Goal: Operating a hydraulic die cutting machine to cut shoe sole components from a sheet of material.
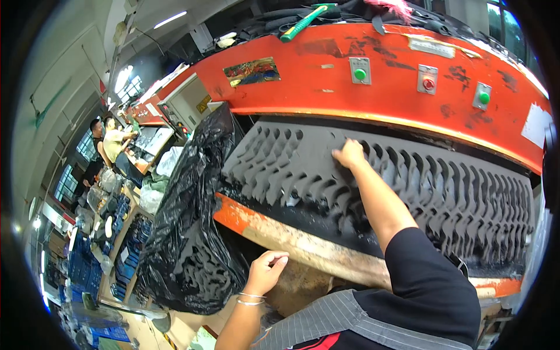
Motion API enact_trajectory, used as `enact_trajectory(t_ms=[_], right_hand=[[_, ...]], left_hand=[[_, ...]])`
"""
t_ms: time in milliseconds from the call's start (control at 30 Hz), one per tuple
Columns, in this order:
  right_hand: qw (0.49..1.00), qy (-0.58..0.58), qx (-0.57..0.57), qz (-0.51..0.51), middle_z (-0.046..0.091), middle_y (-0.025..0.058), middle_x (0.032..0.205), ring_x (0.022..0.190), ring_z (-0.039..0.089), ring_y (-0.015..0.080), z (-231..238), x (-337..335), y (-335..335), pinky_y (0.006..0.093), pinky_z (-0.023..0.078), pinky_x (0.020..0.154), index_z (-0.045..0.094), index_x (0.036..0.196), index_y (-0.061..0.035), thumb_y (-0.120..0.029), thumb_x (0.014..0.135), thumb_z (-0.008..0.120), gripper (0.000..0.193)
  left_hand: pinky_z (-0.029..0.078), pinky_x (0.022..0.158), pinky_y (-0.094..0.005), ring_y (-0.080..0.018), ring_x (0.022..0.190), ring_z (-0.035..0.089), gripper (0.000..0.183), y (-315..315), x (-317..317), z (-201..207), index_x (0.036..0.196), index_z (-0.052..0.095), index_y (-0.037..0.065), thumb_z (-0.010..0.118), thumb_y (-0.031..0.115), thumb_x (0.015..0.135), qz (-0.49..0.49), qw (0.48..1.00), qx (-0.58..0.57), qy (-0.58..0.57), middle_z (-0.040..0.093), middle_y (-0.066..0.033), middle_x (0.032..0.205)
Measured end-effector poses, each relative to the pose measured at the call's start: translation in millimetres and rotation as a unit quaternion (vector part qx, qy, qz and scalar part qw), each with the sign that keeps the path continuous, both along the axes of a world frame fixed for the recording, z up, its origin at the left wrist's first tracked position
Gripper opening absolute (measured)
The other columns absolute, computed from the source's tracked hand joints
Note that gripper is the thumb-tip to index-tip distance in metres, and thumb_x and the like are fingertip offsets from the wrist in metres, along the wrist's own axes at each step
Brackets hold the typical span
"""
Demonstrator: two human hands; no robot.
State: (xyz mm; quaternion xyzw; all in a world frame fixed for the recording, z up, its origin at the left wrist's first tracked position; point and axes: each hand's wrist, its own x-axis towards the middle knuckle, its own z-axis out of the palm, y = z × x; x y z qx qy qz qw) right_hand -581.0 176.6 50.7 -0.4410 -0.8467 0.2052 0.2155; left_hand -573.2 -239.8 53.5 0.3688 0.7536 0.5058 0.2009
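Nearest the camera, a grey pinstriped apron [326,318] and a black sleeve [431,274] are seen at the lower edge. The left hand [267,272], with thin bracelets at the wrist, is held loosely curled with nothing in it, just in front of the worn wooden front edge [309,245] of the press bed. To its left, a black plastic bag [192,233] is seen, filled with dark grey foam offcuts. Further in, the right hand [349,154] is laid on the dark grey foam sheet [443,192], fingers bent and pressed onto its upper part; whether the sheet is pinched cannot be told. The sheet is spread across the bed, riddled with rows of curved cut-outs. Above it, the orange press head [326,76] carries green buttons and one red one. A green-handled tool [303,22] is laid on top. Far left, other people [108,146] are seen at workbenches.
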Motion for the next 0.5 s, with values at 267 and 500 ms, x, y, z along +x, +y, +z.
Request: enact_trajectory(t_ms=[267,500], right_hand=[[0.977,-0.146,-0.126,-0.085,0.042,0.0253,0.134,0.121,0.047,0.0374,28,-43,16,0.0406,0.043,0.100,0.028,0.139,0.0043,-0.045,0.068,0.080,0.101],[0.962,-0.080,-0.253,-0.063,0.032,0.0342,0.141,0.130,0.040,0.0419,17,-62,4,0.0421,0.036,0.107,0.004,0.149,-0.0010,-0.061,0.072,0.070,0.117]], left_hand=[[0.050,0.070,-0.0288,-0.0168,0.076,0.063,0.015,190,-163,6,0.094,0.066,0.003,0.066,0.015,0.086,-0.057,0.994,0.038,0.087,0.066,-0.0092,0.085],[0.048,0.087,-0.0382,-0.0319,0.098,0.062,0.024,353,-265,-40,0.105,0.063,-0.001,0.059,0.010,0.085,-0.027,0.952,0.035,0.302,0.064,-0.0193,0.101]])
